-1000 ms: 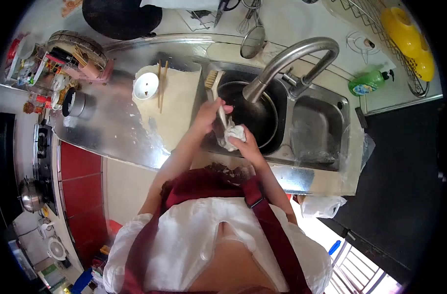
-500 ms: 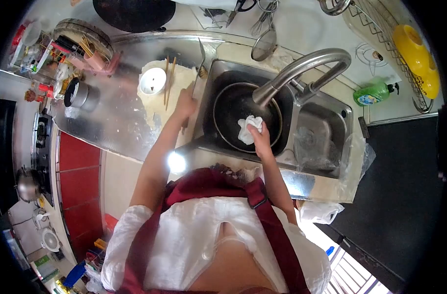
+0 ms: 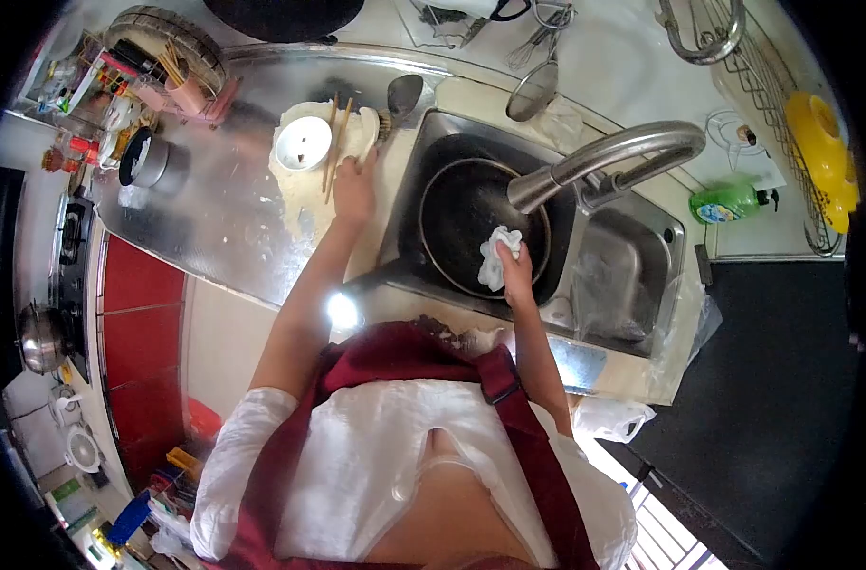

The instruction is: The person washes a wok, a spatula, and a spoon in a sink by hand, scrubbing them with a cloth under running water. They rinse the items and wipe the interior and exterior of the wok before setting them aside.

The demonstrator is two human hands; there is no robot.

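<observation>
My left hand (image 3: 354, 190) is at the right side of the counter. Its fingers close around the lower end of a pale-backed scrub brush (image 3: 370, 131) with brown bristles. A dark-headed spatula (image 3: 405, 93) lies just beyond it; its handle is mostly hidden. Left of my fingers lie wooden chopsticks (image 3: 333, 142) and a white bowl (image 3: 303, 144) with small dark bits inside. My right hand (image 3: 517, 275) grips a crumpled white cloth (image 3: 495, 258) against the inside of a black pan (image 3: 452, 214). The pan sits in the left sink basin, under the faucet (image 3: 604, 161).
The smaller sink basin (image 3: 623, 256) is to the right. Beyond it stand a green soap bottle (image 3: 724, 203) and a wire rack with a yellow item (image 3: 818, 147). A strainer (image 3: 532, 92) hangs behind the sink. A metal pot (image 3: 149, 161) stands on the left counter.
My left hand has let go of the spatula, which now lies near the wall, and has moved to the brush. My right hand has shifted the cloth slightly rightward in the pan. The view has tilted slightly.
</observation>
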